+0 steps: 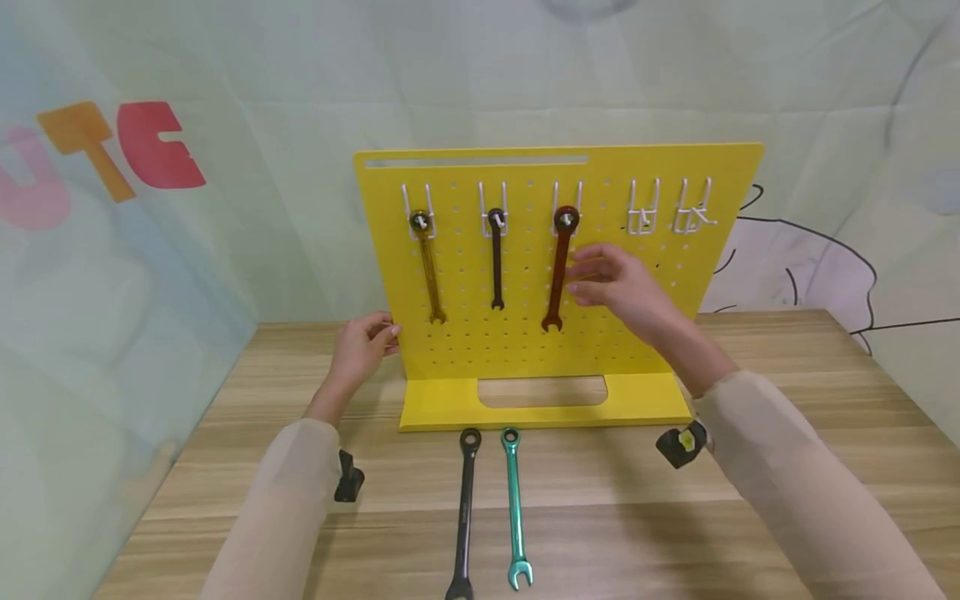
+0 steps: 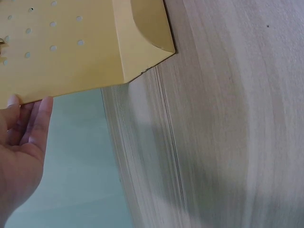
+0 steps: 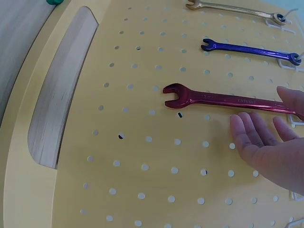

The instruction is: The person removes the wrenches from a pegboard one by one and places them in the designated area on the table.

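Observation:
A yellow pegboard (image 1: 637, 350) stands upright on a wooden table. At its left edge my left hand (image 1: 356, 350) grips the board between thumb and fingers, also visible in the left wrist view. A red combination wrench (image 1: 558, 275) hangs by its ring end from the middle hook. Beside the wrench's shaft is my right hand (image 1: 630, 292), fingers loosely bent and not closed round it. In the right wrist view, the thumb lies near the ring end, which is partly hidden. A gold wrench (image 1: 431, 275) and a blue wrench (image 3: 247, 48) hang to the left.
Two white hooks (image 1: 643, 218) at the board's right carry no wrench. On the table (image 1: 787, 400) before the base lie a dark wrench (image 1: 465, 508) and a green wrench (image 1: 515, 500). A printed cloth (image 1: 300, 208) hangs behind.

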A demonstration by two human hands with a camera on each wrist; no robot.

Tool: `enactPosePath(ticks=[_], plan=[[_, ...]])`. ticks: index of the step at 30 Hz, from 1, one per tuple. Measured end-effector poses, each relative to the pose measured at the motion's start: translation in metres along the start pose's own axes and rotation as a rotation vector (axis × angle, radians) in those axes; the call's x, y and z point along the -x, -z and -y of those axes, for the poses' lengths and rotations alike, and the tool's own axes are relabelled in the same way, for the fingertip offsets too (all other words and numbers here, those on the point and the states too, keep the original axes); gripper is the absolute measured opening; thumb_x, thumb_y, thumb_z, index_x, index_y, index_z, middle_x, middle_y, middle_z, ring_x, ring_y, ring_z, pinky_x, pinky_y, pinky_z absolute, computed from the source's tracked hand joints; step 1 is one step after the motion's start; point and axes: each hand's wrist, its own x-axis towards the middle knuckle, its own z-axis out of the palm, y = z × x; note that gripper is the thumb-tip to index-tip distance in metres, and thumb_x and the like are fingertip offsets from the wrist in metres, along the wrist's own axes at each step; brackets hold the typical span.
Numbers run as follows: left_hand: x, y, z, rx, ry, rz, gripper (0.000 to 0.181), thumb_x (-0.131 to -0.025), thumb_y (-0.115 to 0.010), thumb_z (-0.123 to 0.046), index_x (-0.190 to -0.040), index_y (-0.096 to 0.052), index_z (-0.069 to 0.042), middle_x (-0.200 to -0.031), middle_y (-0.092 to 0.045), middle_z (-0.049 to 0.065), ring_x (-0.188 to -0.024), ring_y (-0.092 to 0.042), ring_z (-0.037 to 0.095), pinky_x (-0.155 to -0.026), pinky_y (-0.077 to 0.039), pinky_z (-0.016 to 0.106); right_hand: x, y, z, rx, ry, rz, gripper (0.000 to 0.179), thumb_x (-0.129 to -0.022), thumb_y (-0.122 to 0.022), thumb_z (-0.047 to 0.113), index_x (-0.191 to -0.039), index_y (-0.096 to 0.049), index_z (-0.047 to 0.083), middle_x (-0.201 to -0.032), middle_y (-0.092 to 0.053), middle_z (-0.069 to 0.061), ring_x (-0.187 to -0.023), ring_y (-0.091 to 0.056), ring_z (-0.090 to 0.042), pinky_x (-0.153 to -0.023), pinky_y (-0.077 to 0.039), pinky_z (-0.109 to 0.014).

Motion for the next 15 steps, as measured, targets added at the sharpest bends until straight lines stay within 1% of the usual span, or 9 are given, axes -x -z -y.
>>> enactPosePath(ticks=[4,9,15], plan=[[-0.0003,0.0001,-0.0001,0.002,-0.003,0.001,0.024,-0.095,-0.048,-0.005,-0.111,-0.054,0.011,-0.106,-0.058,0.028,-0.093,-0.06,0.036,-0.072,-0.056,0.023,-0.0027,-0.0021,0.0003,-0.013,0.006,-0.005,0.043,-0.09,-0.055,0.003,-0.129,-0.038,-0.001,-0.124,-0.048,-0.018,-0.109,-0.05,-0.033,-0.094,-0.046,-0.042],[-0.0005,0.0005,-0.0002,0.005,0.0,0.002,0.024,-0.095,-0.047,-0.004,-0.112,-0.054,0.011,-0.106,-0.058,0.029,-0.093,-0.059,0.036,-0.072,-0.056,0.023,-0.0053,-0.0041,0.0001,-0.003,-0.002,-0.01,0.042,-0.09,-0.055,0.002,-0.129,-0.038,0.0,-0.123,-0.049,-0.018,-0.108,-0.051,-0.032,-0.093,-0.046,-0.042],[0.0004,0.0006,-0.0013,0.01,0.003,0.004,0.024,-0.095,-0.047,-0.004,-0.112,-0.054,0.011,-0.107,-0.057,0.029,-0.093,-0.059,0.036,-0.072,-0.056,0.022,-0.0071,-0.0067,0.0,-0.016,0.001,-0.016,0.042,-0.09,-0.053,-0.003,-0.129,-0.038,-0.001,-0.119,-0.048,-0.019,-0.107,-0.051,-0.032,-0.091,-0.048,-0.039]])
